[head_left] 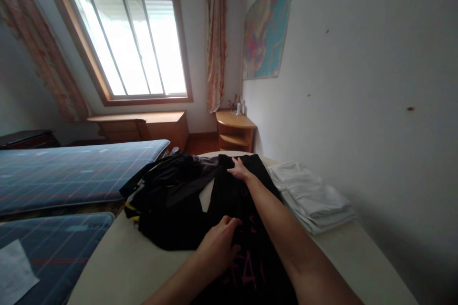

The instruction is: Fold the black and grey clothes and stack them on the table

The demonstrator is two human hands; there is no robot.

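Black pink-lettered garment (229, 200) runs lengthwise away, right hand (239, 169) fingers-spread up far, left hand (222, 240) nearer, curled, can't tell if pinching tbh.

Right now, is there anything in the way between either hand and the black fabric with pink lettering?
Nothing visible: the left hand and right hand both appear to be on the black fabric itself. Bunched dark clothing lies to the left and folded white cloth to the right.
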